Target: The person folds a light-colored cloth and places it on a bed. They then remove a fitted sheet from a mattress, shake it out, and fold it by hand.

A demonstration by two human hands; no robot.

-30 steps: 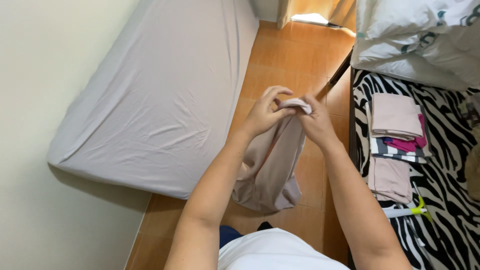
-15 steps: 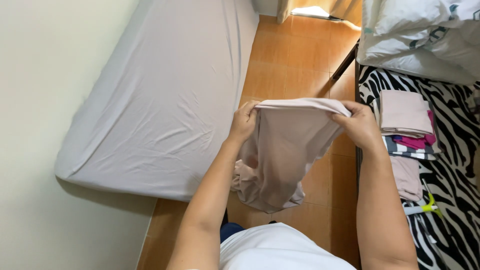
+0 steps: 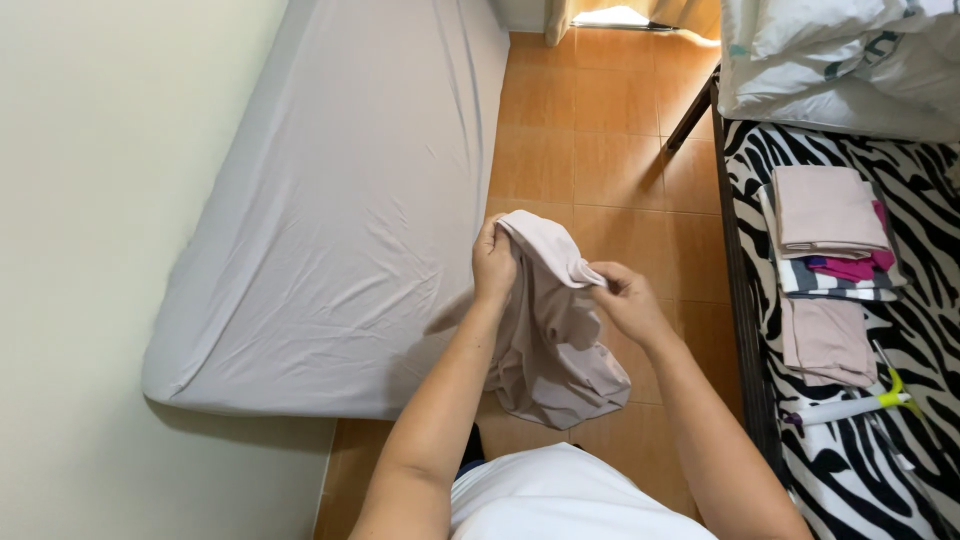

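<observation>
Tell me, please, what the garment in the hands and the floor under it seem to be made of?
The beige garment looks like thin, soft matte fabric: it drapes in limp folds. The floor seems glazed orange-brown tile, given its grout lines and slight sheen.

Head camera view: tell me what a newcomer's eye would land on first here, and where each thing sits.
In the middle, the left hand and right hand hold up a pale beige garment above the orange tiled floor. To the left lies a mattress under a grey sheet, against the wall. On the right, a bold zebra-striped cover bears a stack of folded clothes, with white pillows beyond.
</observation>
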